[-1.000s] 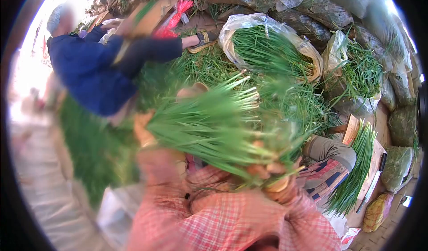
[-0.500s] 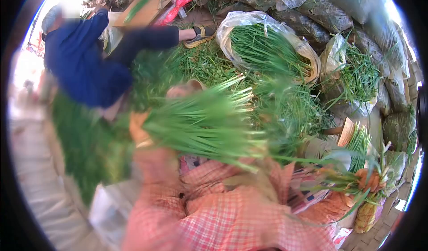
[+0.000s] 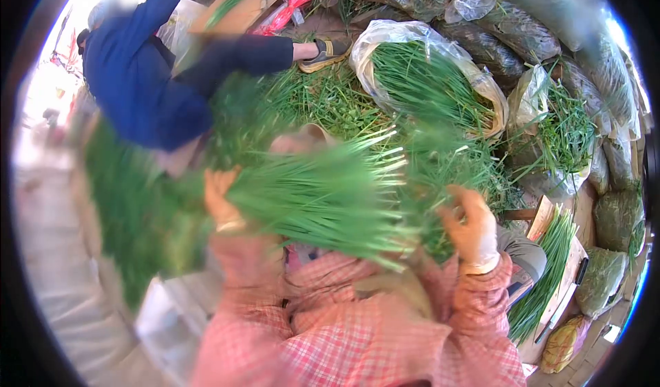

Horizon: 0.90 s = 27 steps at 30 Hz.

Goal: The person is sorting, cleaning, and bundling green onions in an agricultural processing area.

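Observation:
My left hand (image 3: 223,196) is closed around the leafy side of a large bunch of garlic chives (image 3: 323,198). Their pale stem ends fan out to the right, over my lap. Just right of those ends is my right hand (image 3: 471,229), in an orange-tan glove with a white cuff. Its fingers are bent but apart, with nothing visible between them. Motion blurs parts of the bunch and my left hand.
A plastic bag of chives (image 3: 430,81) stands ahead, with loose trimmings (image 3: 330,101) on the ground around it. More chives (image 3: 550,270) lie on a board at the right. Filled bags (image 3: 515,36) are piled behind. A person in blue (image 3: 141,81) sits at the left.
My right hand has come from the far right, where it held loose stalks, to beside the stem ends. Those stalks are no longer in it. My left hand still holds the bunch.

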Tool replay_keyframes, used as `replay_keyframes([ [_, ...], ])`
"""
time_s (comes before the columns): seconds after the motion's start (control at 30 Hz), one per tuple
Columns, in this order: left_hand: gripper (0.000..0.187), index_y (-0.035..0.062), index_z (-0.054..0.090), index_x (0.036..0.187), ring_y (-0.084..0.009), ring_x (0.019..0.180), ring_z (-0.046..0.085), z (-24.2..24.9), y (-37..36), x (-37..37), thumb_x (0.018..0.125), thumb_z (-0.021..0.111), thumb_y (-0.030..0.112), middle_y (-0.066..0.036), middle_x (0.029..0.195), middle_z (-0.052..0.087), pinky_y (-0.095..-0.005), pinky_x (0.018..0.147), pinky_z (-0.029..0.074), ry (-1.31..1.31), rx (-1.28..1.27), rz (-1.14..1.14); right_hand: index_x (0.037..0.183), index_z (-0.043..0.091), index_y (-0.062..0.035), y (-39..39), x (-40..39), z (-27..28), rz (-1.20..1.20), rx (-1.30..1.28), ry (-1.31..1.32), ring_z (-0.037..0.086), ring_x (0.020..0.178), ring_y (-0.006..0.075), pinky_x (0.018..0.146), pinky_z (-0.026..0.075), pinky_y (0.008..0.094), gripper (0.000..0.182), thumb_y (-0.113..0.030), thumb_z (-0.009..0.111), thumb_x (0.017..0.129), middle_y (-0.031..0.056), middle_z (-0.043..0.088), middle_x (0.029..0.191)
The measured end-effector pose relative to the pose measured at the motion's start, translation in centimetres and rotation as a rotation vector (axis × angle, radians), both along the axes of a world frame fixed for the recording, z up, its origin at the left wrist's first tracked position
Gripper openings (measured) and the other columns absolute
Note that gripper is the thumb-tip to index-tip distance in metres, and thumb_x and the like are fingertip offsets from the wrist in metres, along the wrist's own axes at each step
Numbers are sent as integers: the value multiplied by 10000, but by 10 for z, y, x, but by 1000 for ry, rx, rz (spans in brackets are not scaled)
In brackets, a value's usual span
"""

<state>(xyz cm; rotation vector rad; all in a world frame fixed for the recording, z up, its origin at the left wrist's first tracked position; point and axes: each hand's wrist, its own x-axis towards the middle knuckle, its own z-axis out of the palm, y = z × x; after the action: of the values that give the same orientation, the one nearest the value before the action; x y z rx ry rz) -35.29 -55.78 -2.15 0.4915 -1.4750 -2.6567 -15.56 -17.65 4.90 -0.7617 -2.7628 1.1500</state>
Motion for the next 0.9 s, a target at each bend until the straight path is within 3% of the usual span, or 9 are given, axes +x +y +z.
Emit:
replay_keyframes([
  [0.13, 336, 104, 388, 677, -177, 673, 440, 24, 23, 5, 909, 436, 343, -27, 651, 405, -340, 759, 399, 147, 36, -15, 951, 602, 4, -62, -62, -39, 154, -180, -49, 565, 589, 208, 550, 462, 324, 562, -507, 642, 722, 131, 601, 678],
  [0.2, 344, 122, 345, 638, -150, 621, 362, 34, 30, 11, 921, 411, 308, 0, 602, 324, -320, 739, 384, 231, -31, -23, 905, 599, 4, -85, -93, -51, 29, -768, -189, 559, 562, 199, 518, 446, 335, 327, -312, 580, 821, 111, 600, 660],
  [0.3, 345, 133, 356, 623, -124, 577, 290, 48, 39, 18, 936, 368, 276, 23, 573, 287, -292, 667, 345, 408, -283, -21, 842, 584, -7, -108, -104, -93, 52, -858, -114, 488, 517, 153, 469, 393, 293, 307, -313, 559, 841, 38, 519, 590],
  [0.4, 360, 153, 330, 622, -122, 561, 274, 28, -4, 3, 956, 319, 286, 29, 576, 281, -273, 620, 314, 456, -34, -279, 803, 576, -6, -95, -79, -85, 23, -1197, -160, 433, 477, 117, 445, 338, 243, 391, -393, 626, 782, 25, 515, 594],
  [0.53, 361, 161, 300, 619, -115, 558, 255, 44, 15, 16, 958, 312, 281, 32, 575, 277, -253, 602, 298, 196, -132, 13, 933, 574, -83, -67, -25, -68, -108, -1622, 27, 499, 559, 113, 496, 422, 257, 214, -271, 482, 889, 12, 567, 745],
  [0.67, 339, 155, 315, 637, -110, 591, 273, 21, -5, 17, 962, 289, 250, 29, 607, 298, -247, 660, 312, 172, -180, -86, 1002, 532, -130, -29, 29, -109, -213, -1386, 308, 528, 770, 186, 751, 411, 415, 339, -414, 564, 821, 45, 570, 814],
  [0.77, 288, 158, 355, 663, -108, 604, 282, 11, -15, 14, 942, 299, 210, 29, 625, 292, -252, 720, 323, 271, -470, -144, 777, 489, -130, 27, 43, -41, -226, -1581, 754, 431, 500, 136, 501, 349, 294, 205, -306, 583, 823, 5, 468, 553],
  [0.83, 236, 167, 392, 685, -115, 600, 277, 11, -15, 9, 911, 326, 186, 28, 628, 274, -263, 759, 331, 634, -1483, -74, 757, 494, -111, 54, 41, -39, -113, -1015, 750, 437, 485, 152, 469, 355, 283, 221, -295, 609, 800, 17, 468, 519],
  [0.9, 110, 161, 472, 728, -170, 653, 360, -4, -28, 3, 816, 412, 188, 5, 648, 358, -336, 819, 346, 742, -1991, -128, 867, 535, -72, 76, 30, -59, 93, 201, 331, 512, 633, 218, 573, 410, 342, 319, -347, 647, 751, 68, 536, 624],
])
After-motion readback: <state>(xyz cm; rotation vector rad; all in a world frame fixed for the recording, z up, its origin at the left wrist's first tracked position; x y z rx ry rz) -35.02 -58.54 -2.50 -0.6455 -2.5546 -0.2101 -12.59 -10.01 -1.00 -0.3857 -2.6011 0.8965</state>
